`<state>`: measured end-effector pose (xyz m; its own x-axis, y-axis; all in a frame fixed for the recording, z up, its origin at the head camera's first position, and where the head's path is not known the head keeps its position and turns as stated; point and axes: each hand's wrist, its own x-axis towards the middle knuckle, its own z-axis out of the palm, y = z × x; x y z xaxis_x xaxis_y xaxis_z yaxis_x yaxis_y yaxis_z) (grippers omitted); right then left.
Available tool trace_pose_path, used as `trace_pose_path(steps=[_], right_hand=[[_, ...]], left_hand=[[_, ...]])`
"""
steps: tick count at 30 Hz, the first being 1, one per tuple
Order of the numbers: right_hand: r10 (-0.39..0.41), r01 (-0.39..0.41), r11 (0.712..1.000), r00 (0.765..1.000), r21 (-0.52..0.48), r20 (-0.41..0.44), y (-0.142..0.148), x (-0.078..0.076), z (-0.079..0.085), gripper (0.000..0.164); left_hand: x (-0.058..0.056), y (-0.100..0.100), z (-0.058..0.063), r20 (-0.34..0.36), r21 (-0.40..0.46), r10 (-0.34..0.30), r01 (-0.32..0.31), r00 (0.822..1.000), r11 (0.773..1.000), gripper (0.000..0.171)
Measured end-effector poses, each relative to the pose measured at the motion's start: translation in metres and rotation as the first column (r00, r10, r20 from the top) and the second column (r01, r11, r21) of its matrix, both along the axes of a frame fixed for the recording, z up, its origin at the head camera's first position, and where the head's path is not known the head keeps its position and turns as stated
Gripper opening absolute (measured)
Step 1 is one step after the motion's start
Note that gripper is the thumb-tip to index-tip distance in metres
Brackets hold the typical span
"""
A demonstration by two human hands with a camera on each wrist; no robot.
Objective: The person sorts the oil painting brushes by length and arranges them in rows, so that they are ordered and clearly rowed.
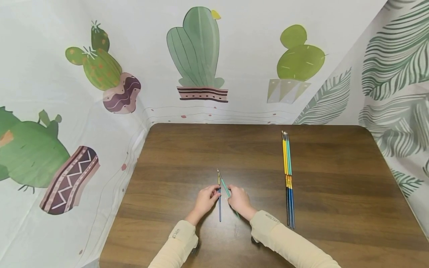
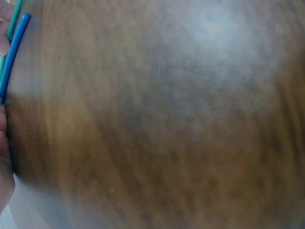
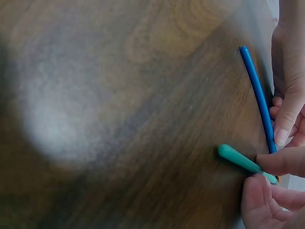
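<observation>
Near the table's middle, my left hand (image 1: 207, 200) pinches a blue-handled paintbrush (image 1: 219, 210) that lies almost straight up and down in the head view. To its right, my right hand (image 1: 239, 200) holds a teal-handled paintbrush (image 1: 225, 185) between thumb and fingers. The teal brush slants, and its tip overlaps the blue brush's tip in the head view. In the right wrist view the butt ends of the blue handle (image 3: 258, 93) and the teal handle (image 3: 238, 158) point away from the fingers. Only the edge of my left hand (image 2: 5, 179) shows in the left wrist view.
Right of my hands, yellow and teal paintbrushes (image 1: 286, 156) lie side by side toward the back of the brown wooden table (image 1: 335, 178). Directly in front of them lie several dark blue paintbrushes (image 1: 290, 206). A cloth with printed cacti (image 1: 201, 48) hangs behind the table.
</observation>
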<state>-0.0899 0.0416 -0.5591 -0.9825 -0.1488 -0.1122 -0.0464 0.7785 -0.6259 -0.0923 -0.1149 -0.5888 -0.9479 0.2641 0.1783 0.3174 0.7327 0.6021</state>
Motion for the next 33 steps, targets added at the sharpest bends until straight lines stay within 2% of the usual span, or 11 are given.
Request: trace_pose_path(steps=[6,9,11,13,16,19,21,27,33], right_hand=[[-0.003,0.003,1.0,1.0,-0.011,0.021,0.001,-0.002,0.001,0.039],[0.0,0.004,0.995,0.999,-0.096,0.042,0.006,-0.004,-0.001,0.038],[-0.006,0.021,0.981,0.997,-0.194,0.08,0.01,-0.005,-0.001,0.036],[-0.016,0.06,0.951,0.99,-0.305,0.143,0.015,-0.008,-0.002,0.036],[-0.033,0.15,0.88,0.965,-0.45,0.258,0.025,-0.013,0.0,0.039],[-0.049,0.226,0.825,0.942,-0.519,0.331,0.039,-0.022,0.007,0.042],[-0.057,0.236,0.809,0.943,-0.538,0.327,0.053,-0.03,0.013,0.042],[-0.089,0.226,0.791,0.962,-0.569,0.259,0.107,-0.057,0.032,0.039],[-0.184,0.268,0.806,0.961,-0.527,0.207,0.159,-0.082,0.05,0.037]], left_hand=[[0.0,0.0,0.0,0.002,0.0,-0.004,0.004,1.0,1.0,0.021],[-0.001,0.0,0.0,0.007,0.002,-0.003,0.003,1.0,1.0,0.022],[-0.001,0.0,0.0,0.009,0.004,-0.005,0.005,1.0,1.0,0.022],[0.0,0.0,0.001,0.009,0.0,-0.007,0.007,1.0,1.0,0.022],[0.0,0.0,0.001,0.011,-0.006,-0.011,0.011,1.0,1.0,0.022],[0.0,0.0,0.002,0.01,-0.007,-0.011,0.011,1.0,1.0,0.022],[0.0,0.0,0.001,0.01,-0.005,-0.01,0.01,1.0,1.0,0.022],[0.001,0.0,0.0,0.031,0.0,0.0,0.0,1.0,1.0,0.023],[0.0,0.001,0.0,0.045,-0.008,0.007,-0.007,0.999,1.0,0.023]])
